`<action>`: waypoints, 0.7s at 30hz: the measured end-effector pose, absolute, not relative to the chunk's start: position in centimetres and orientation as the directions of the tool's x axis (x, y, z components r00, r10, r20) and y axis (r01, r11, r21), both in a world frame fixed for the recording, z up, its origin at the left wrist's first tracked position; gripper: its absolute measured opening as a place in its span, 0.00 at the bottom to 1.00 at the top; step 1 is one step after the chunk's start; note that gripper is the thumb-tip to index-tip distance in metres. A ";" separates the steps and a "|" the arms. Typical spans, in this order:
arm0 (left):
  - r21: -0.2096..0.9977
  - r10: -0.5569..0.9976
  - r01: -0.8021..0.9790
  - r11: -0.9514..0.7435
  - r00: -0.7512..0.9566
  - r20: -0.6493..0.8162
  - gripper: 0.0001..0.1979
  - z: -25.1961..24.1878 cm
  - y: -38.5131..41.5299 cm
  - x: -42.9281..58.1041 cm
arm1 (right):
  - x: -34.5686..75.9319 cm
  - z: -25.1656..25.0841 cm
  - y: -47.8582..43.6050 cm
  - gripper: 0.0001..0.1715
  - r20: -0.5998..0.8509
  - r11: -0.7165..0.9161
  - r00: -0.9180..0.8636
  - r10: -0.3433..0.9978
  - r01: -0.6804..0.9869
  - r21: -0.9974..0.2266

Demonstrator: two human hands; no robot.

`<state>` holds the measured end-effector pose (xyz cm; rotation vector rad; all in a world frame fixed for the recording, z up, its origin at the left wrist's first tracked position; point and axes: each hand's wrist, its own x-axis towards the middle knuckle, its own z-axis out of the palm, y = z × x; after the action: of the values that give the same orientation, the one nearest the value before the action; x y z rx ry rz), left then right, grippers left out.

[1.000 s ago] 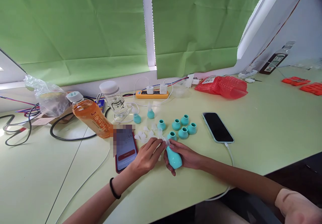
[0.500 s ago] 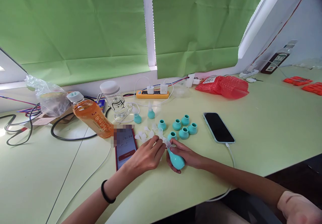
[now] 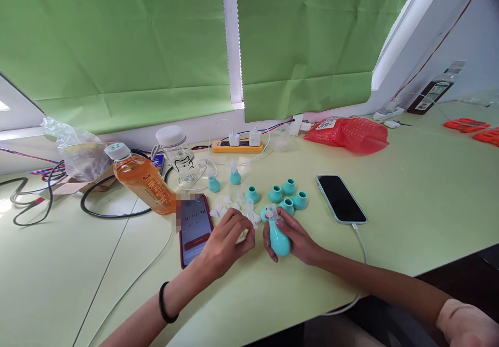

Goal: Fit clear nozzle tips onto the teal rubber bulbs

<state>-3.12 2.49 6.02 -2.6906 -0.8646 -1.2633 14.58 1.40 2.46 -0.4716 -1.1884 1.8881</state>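
Observation:
My right hand [image 3: 298, 235] is wrapped around a turquoise bulb syringe [image 3: 279, 240], its clear plastic fitting [image 3: 272, 211] pointing up and away. My left hand [image 3: 230, 238] is just left of it, apart from the bulb, with thumb and fingertips pinched together; anything between them is hidden or too small to name. Beyond the left hand lie several small translucent tips [image 3: 219, 210], and a clear tube-shaped piece [image 3: 250, 207] stands by them. Several open-necked turquoise bulbs [image 3: 300, 200] stand behind my right hand, which partly covers one. Two bulbs with clear tips [image 3: 235, 176] stand farther back.
A phone with a lit screen [image 3: 194, 232] lies left, and a charging phone [image 3: 341, 198] right. An amber drink bottle [image 3: 142, 180], a clear cup [image 3: 180, 154], an orange power strip [image 3: 237, 148] and a red bubble-wrap bag [image 3: 346, 135] are along the back, with cables between.
My left hand has come away from the bulb's clear fitting and moved slightly down. The right hand has tilted the bulb more upright and shifted it a little right.

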 end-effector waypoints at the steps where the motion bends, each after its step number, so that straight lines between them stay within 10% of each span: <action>1: 0.241 0.522 0.536 -0.809 0.468 0.713 0.05 6.1 2.8 -3.3 | 14.7 2.6 1.4 0.11 0.124 -0.184 -0.583 0.803 -0.440 -0.879; 7: 0.241 0.853 0.836 -0.493 0.410 0.324 0.06 3.6 6.5 -5.4 | 15.2 2.8 1.2 0.13 0.086 -0.098 -0.621 0.779 -0.256 -0.962; 15: 0.272 0.829 0.805 -0.528 0.418 0.371 0.13 4.8 4.6 -4.3 | 14.8 2.5 0.9 0.16 -0.045 -0.059 -0.521 0.853 -0.011 -0.998; 21: 0.334 0.768 0.703 -0.629 0.628 0.125 0.20 5.6 0.6 -1.4 | 14.3 1.7 0.4 0.12 0.056 0.179 -0.503 0.863 0.199 -0.963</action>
<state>-1.37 0.61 5.57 -3.0588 -1.4100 -0.4415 14.30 0.40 1.65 -1.0001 -1.8306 1.3526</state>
